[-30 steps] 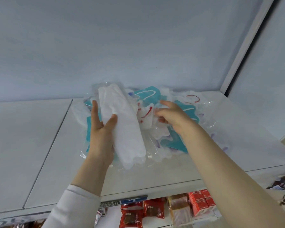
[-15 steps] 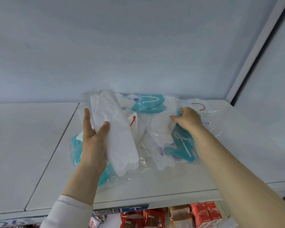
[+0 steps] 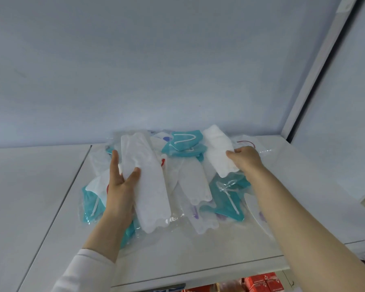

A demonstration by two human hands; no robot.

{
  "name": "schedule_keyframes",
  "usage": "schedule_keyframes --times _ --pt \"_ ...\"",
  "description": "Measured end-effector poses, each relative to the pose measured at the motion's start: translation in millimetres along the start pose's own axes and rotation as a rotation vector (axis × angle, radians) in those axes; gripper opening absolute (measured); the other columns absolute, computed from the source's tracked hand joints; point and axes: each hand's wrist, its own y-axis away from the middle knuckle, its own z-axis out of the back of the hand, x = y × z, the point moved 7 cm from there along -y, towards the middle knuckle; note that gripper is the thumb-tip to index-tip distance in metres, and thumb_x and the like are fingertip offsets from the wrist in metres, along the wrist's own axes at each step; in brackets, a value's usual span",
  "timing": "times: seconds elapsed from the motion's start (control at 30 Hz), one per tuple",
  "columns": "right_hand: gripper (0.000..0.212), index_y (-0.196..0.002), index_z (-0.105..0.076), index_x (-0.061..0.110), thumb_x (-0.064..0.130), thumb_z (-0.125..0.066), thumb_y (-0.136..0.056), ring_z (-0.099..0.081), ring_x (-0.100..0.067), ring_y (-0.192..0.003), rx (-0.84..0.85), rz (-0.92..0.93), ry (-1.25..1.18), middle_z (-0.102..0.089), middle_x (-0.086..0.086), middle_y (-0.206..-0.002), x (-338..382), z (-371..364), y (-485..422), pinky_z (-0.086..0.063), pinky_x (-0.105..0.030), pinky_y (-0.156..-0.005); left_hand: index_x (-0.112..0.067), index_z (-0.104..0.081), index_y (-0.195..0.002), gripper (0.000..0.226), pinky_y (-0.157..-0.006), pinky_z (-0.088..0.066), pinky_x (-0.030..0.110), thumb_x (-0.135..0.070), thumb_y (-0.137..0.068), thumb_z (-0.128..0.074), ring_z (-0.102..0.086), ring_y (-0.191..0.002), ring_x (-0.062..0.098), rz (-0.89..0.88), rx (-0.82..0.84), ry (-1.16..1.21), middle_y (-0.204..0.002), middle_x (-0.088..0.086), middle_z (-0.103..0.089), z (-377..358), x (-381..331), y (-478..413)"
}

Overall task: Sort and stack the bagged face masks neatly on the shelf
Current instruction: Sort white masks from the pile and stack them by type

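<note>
Head view: one bagged mask [image 3: 150, 186] is held by the left hand [image 3: 120, 190], another by the right hand [image 3: 246, 159], above the messy pile [image 3: 226, 199]; nothing looks stacked yet.

This looks like a shop. A white shelf [image 3: 40, 197] carries a heap of bagged masks [image 3: 195, 182], its front lip at six o'clock bears a label strip [image 3: 167, 288], and red boxes [image 3: 263, 282] of packaged goods sit on the tier below at five o'clock.
</note>
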Motion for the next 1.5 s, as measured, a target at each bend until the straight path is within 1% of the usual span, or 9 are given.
schedule_keyframes --times 0.1,0.27,0.47,0.7,0.9,1.07,1.2,1.3,1.5 --pt "0.029 -0.062 -0.048 0.011 0.016 -0.054 -0.09 -0.049 -0.025 -0.076 -0.067 0.03 -0.133 -0.051 -0.011 -0.074 -4.3 26.2 5.8 -0.039 -0.029 -0.067 -0.054 -0.027 -0.139 0.063 -0.092 -0.05 0.043 -0.02 -0.095 -0.054 -0.061 -0.102 0.021 -0.037 0.029 0.002 -0.13 -0.001 -0.055 -10.7 -9.5 -1.3" --pt "0.028 -0.114 -0.061 0.006 0.021 -0.056 -0.09 -0.056 -0.023 -0.093 -0.221 0.038 -0.461 -0.059 -0.006 -0.106 -11.0 66.2 28.3 -0.052 -0.038 -0.082 -0.049 -0.027 -0.141 0.065 -0.078 -0.052 0.027 -0.011 -0.095 -0.051 -0.062 -0.099 0.014 -0.089 0.141 0.058 -0.132 -0.004 -0.054 -41.7 -25.2 6.7" --pt "0.01 -0.096 -0.061 0.003 0.009 -0.056 -0.089 -0.063 -0.022 -0.084 0.281 0.002 -0.847 -0.066 -0.009 -0.094 7.3 29.3 87.6 -0.051 -0.031 -0.075 -0.049 -0.025 -0.141 0.065 -0.089 -0.053 0.031 -0.013 -0.095 -0.053 -0.057 -0.114 0.021 -0.101 0.231 0.043 -0.141 -0.001 -0.046 -75.1 -31.7 31.8" --pt "0.02 -0.106 -0.062 0.001 0.011 -0.055 -0.091 -0.064 -0.025 -0.089 0.373 -0.008 -0.799 -0.069 -0.01 -0.097 16.6 -2.1 126.1 -0.049 -0.038 -0.089 -0.052 -0.023 -0.14 0.063 -0.08 -0.057 0.028 -0.016 -0.096 -0.05 -0.059 -0.107 0.015 -0.118 0.224 0.107 -0.13 -0.01 -0.05 -73.9 -34.5 54.1" --pt "0.021 -0.097 -0.064 0.011 0.022 -0.055 -0.081 -0.069 -0.012 -0.081 0.422 0.111 -0.944 -0.074 0.001 -0.086 25.9 26.9 125.1 -0.053 -0.026 -0.072 -0.055 -0.022 -0.136 0.061 -0.078 -0.055 0.022 -0.018 -0.096 -0.051 -0.058 -0.107 0.013 -0.171 0.104 0.095 -0.141 -0.006 -0.044 -33.0 -42.2 54.2" --pt "0.036 -0.094 -0.06 -0.005 0.021 -0.073 -0.073 -0.053 -0.025 -0.081 0.55 0.065 -0.628 -0.064 -0.028 -0.096 19.1 -53.2 141.5 -0.046 -0.045 -0.088 -0.052 -0.028 -0.137 0.064 -0.076 -0.056 0.022 -0.012 -0.094 -0.052 -0.062 -0.107 0.006 -0.206 0.147 0.156 -0.133 -0.014 -0.053 -27.1 -38.7 68.9" --pt "0.018 -0.091 -0.057 0.011 0.025 -0.067 -0.084 -0.058 -0.02 -0.08 0.471 0.128 -0.604 -0.063 -0.006 -0.087 25.7 -91.0 150.5 -0.045 -0.03 -0.071 -0.061 -0.02 -0.135 0.059 -0.107 -0.033 0.025 -0.059 -0.086 -0.053 -0.033 -0.136 0.002 -0.269 0.111 0.039 -0.151 -0.025 -0.024 -15.7 -42.1 77.5" --pt "0.034 -0.113 -0.047 0.025 0.026 -0.066 -0.084 -0.062 -0.008 -0.088 0.393 0.237 -0.574 -0.064 0.004 -0.101 41.5 -87.8 164.7 -0.051 -0.016 -0.072 -0.043 -0.006 -0.147 0.08 -0.096 -0.026 -0.001 -0.035 -0.089 -0.061 -0.022 -0.122 -0.029 -0.354 0.067 -0.085 -0.145 -0.035 -0.013 -7.6 -52.3 79.3" --pt "0.039 -0.115 -0.044 0.032 0.03 -0.061 -0.08 -0.058 0.003 -0.098 0.311 0.499 -0.612 -0.057 0.018 -0.11 61.5 -65.9 180.4 -0.05 -0.008 -0.077 -0.039 -0.049 -0.11 0.041 -0.092 -0.05 0.029 -0.029 -0.079 -0.073 -0.06 -0.104 0.0 -0.46 0.15 -0.226 -0.105 -0.02 -0.063 -13.3 -71.8 79.3"
